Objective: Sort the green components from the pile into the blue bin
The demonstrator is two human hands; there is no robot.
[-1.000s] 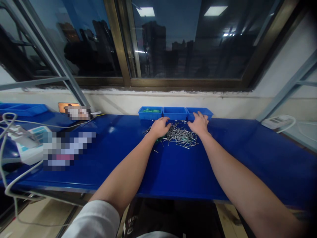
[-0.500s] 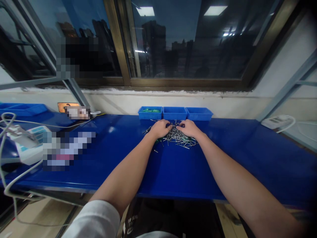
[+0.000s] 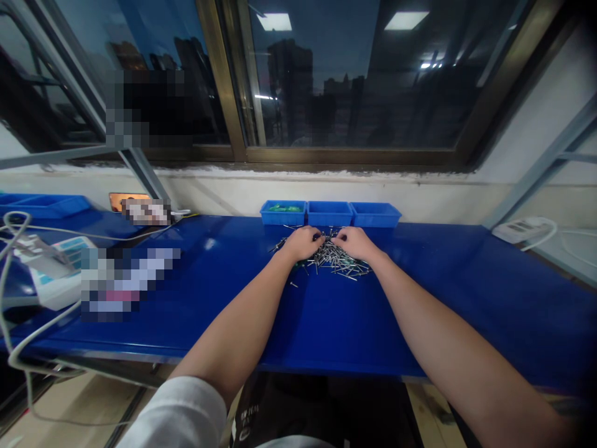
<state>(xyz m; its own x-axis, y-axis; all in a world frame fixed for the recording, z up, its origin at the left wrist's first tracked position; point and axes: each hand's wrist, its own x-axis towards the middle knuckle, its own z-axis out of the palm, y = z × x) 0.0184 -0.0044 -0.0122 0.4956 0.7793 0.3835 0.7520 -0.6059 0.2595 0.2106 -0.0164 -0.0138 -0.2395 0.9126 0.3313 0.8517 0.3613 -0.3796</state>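
Note:
A heap of thin silver metal pins (image 3: 342,261), nail-like or rivet-like, lies on the blue table under and between my hands. My left hand (image 3: 303,241) rests at the heap's left side, its fingers curled in and the thumb pointing inward. On the other side my right hand (image 3: 355,241) mirrors it, also curled, its fingertips at the top of the heap. What the fingertips hold is too small and partly hidden to make out. A bit of green shows under the heap's left edge. One loose pin (image 3: 293,285) lies nearer to me, apart from the rest.
Behind the heap stand three blue bins in a row; the left bin (image 3: 283,218) contains green pieces. At left are a white device (image 3: 58,280), cables, a blurred item and another blue tray (image 3: 46,208). A white power strip (image 3: 520,229) lies at right. Windows rise behind.

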